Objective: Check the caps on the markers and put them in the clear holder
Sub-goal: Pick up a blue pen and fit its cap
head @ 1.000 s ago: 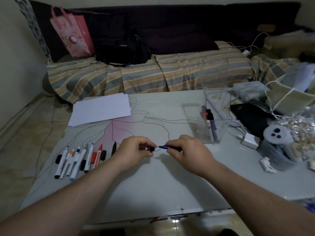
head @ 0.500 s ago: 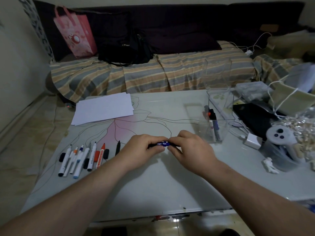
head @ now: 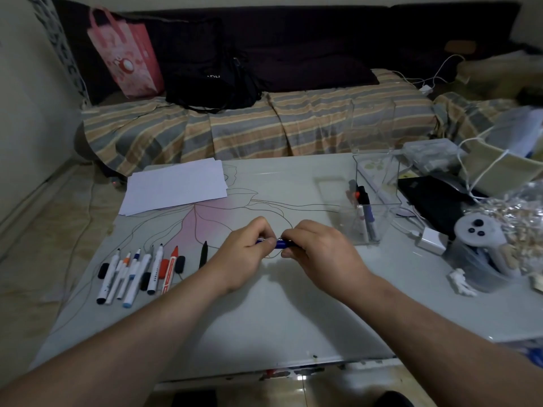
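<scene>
Left hand [head: 245,254] and right hand [head: 318,249] both pinch blue marker [head: 279,244] above surface centre. Risk: cap seats crooked, dries out in clear holder [head: 371,207] near right edge.

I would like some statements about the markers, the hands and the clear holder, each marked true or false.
1. Both hands hold one blue marker between them. True: the left hand and the right hand each grip an end.
2. The clear holder is empty. False: a few markers already stand in it.
3. A row of markers lies on the table to the left of the hands. True.
4. The white paper lies under the hands. False: it lies apart, at the far left of the table.
</scene>
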A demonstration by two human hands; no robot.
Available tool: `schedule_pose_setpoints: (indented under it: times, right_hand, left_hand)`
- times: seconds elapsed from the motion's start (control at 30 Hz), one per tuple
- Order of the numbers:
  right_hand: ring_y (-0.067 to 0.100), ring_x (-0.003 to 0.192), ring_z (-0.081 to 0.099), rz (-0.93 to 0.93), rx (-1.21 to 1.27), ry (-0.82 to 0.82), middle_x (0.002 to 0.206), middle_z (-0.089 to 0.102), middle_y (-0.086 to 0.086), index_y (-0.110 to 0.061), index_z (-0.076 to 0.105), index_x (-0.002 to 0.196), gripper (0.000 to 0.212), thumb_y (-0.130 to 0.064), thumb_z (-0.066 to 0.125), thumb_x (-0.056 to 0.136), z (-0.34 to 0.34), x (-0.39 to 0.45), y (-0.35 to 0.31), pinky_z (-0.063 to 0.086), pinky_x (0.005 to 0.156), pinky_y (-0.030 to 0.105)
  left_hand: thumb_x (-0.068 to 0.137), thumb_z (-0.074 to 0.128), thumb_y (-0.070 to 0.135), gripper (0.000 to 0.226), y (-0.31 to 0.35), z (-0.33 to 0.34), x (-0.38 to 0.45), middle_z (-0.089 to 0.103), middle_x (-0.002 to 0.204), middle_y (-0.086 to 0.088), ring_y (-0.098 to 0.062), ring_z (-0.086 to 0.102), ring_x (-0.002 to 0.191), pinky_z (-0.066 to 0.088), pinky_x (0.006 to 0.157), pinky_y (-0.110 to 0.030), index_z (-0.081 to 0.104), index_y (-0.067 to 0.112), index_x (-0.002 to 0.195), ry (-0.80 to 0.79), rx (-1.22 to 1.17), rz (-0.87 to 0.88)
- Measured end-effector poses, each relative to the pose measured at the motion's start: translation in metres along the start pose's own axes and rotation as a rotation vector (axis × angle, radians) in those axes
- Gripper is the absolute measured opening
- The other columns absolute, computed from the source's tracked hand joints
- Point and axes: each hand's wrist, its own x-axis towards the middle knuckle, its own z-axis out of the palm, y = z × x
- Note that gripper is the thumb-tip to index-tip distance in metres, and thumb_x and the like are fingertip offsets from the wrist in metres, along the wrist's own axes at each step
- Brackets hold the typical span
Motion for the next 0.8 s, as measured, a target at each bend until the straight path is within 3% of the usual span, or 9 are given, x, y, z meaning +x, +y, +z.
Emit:
schedule_pose_setpoints:
  times: [0.1,0.2,0.27,0.33,0.4,0.53,0.6,0.7,0.8]
  right_hand:
    - [0.024,0.080,0.061,0.057,0.042,-0.012,0.088,0.060,-0.006,-0.023,0.067,0.106,0.019,-0.033,0.066,0.090,-0.002,-0.005,0.000,0.049,0.062,0.038]
    - [0.012,0.094,0.062,0.160,0.166,-0.085,0.100,0.062,-0.014,-0.043,0.049,0.134,0.041,-0.037,0.061,0.095,-0.008,-0.005,-0.004,0.050,0.075,0.033]
    - [0.012,0.098,0.062,0.180,0.272,-0.077,0.105,0.067,-0.010,-0.046,0.044,0.142,0.050,-0.030,0.060,0.098,-0.017,0.000,-0.002,0.051,0.084,0.032]
    - [0.010,0.099,0.063,0.224,0.355,0.029,0.106,0.071,-0.007,-0.040,0.057,0.133,0.042,-0.020,0.062,0.097,-0.028,0.009,0.007,0.051,0.089,0.034]
    - [-0.003,0.094,0.062,0.356,0.446,0.202,0.100,0.068,-0.015,-0.037,0.066,0.117,0.033,-0.012,0.065,0.095,-0.045,0.020,0.021,0.051,0.089,0.030]
    - [0.003,0.094,0.061,0.540,0.538,0.486,0.109,0.063,-0.003,-0.042,0.065,0.111,0.027,-0.021,0.070,0.094,-0.088,0.033,0.055,0.055,0.077,0.025]
    - [0.008,0.101,0.062,0.590,0.494,0.555,0.110,0.066,-0.008,-0.045,0.067,0.111,0.027,-0.027,0.073,0.091,-0.101,0.031,0.074,0.055,0.083,0.028]
    - [0.002,0.102,0.061,0.677,0.414,0.545,0.098,0.067,-0.022,-0.050,0.066,0.102,0.026,-0.029,0.075,0.089,-0.106,0.025,0.094,0.054,0.093,0.040]
    - [-0.003,0.091,0.062,0.737,0.323,0.415,0.096,0.068,-0.018,-0.033,0.067,0.105,0.017,-0.025,0.073,0.091,-0.097,0.018,0.106,0.054,0.093,0.036]
  left_hand:
    - [0.095,0.055,0.025,0.011,0.005,0.012,0.002,0.054,0.069,0.005,-0.014,0.044,0.063,0.036,0.061,-0.033,0.052,0.025,0.084,0.053,0.016,-0.006]
    - [0.095,0.058,0.024,0.011,0.015,0.024,0.008,0.062,0.083,0.000,-0.017,0.056,0.072,0.044,0.064,-0.032,0.046,0.023,0.096,0.125,0.077,0.013]
    - [0.091,0.062,0.024,0.021,0.028,0.029,0.013,0.065,0.087,0.000,-0.018,0.063,0.078,0.051,0.069,-0.035,0.047,0.024,0.105,0.209,-0.032,0.025]
    - [0.090,0.065,0.024,0.034,0.043,0.033,0.017,0.066,0.085,-0.001,-0.016,0.061,0.073,0.051,0.069,-0.035,0.046,0.026,0.118,0.231,-0.300,0.046]
    - [0.089,0.064,0.025,0.040,0.055,0.038,0.023,0.067,0.083,-0.002,-0.013,0.059,0.071,0.051,0.070,-0.035,0.045,0.030,0.124,0.231,-0.461,0.062]
    - [0.089,0.067,0.024,0.036,0.062,0.058,0.030,0.066,0.082,0.012,-0.008,0.056,0.068,0.049,0.072,-0.035,0.051,0.036,0.119,0.176,-0.361,0.044]
    - [0.091,0.067,0.020,0.031,0.060,0.068,0.030,0.063,0.078,0.018,-0.004,0.053,0.061,0.046,0.065,-0.028,0.055,0.035,0.115,0.114,-0.329,0.023]
    - [0.091,0.065,0.019,0.027,0.060,0.075,0.028,0.062,0.081,0.017,-0.004,0.052,0.063,0.046,0.062,-0.021,0.060,0.035,0.112,0.053,-0.249,0.024]
    - [0.091,0.064,0.020,0.026,0.054,0.076,0.025,0.062,0.086,0.012,-0.005,0.053,0.065,0.047,0.062,-0.018,0.061,0.034,0.112,0.019,-0.185,0.011]
